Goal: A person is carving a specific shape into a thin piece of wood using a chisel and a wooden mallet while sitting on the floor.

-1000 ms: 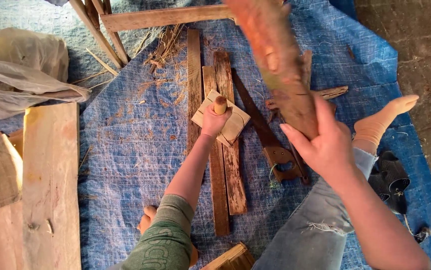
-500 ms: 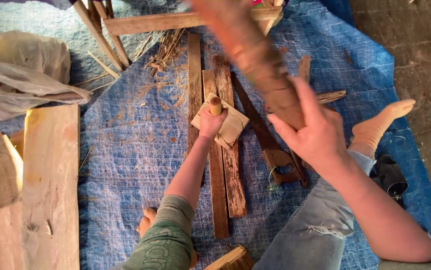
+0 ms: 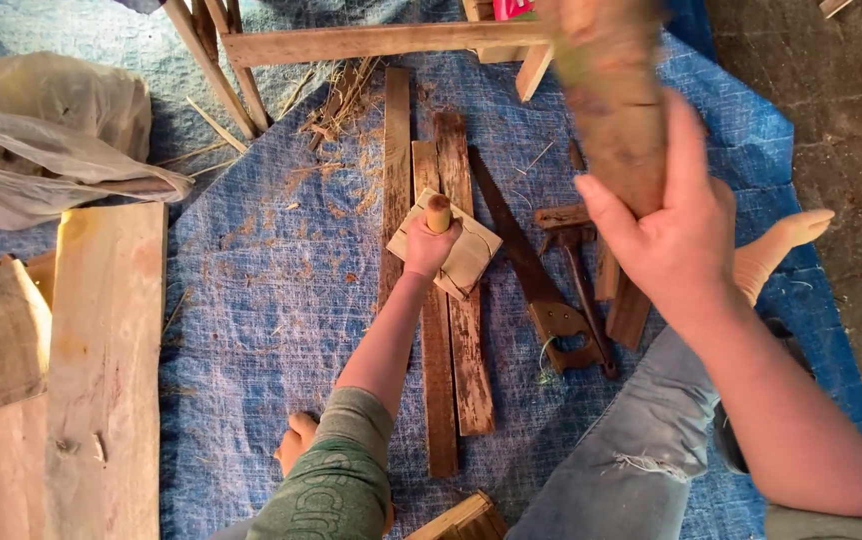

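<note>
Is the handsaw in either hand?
No: the handsaw lies on the blue tarp, while the left hand grips a wooden handle and the right hand a wooden club.

I see a blue tarp (image 3: 271,300) spread over the ground, sunlit, with straw scattered on it. Bare paving (image 3: 851,110) shows at right; a pale plastic sheet (image 3: 51,140) lies at left.

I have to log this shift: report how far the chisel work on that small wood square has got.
Done: slats laid side by side on the blue tarp, the wood square on top. In hand: the left hand holds a wooden-handled tool upright on the square; the right hand has a wooden club raised, blurred. Left: no cut shows in the square. The handsaw lies unused.
</note>
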